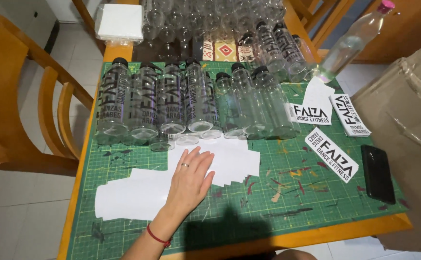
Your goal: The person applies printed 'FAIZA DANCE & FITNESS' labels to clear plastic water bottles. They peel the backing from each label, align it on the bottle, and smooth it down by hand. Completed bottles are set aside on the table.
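My left hand [190,178] lies flat, fingers spread, on a fan of white paper strips [138,192] spread over the green cutting mat [278,202]. It wears a ring, with a red string at the wrist. Just beyond the hand stands a row of clear plastic bottles with black caps [172,98], several with dark lettering. My right hand is out of view.
Printed white stickers [332,155] and a small stack of them [349,115] lie at the right, beside a black phone [378,173]. A pink-capped bottle [355,41], a cardboard box [408,120], white napkins [120,21] and a wooden chair [27,106] surround the table.
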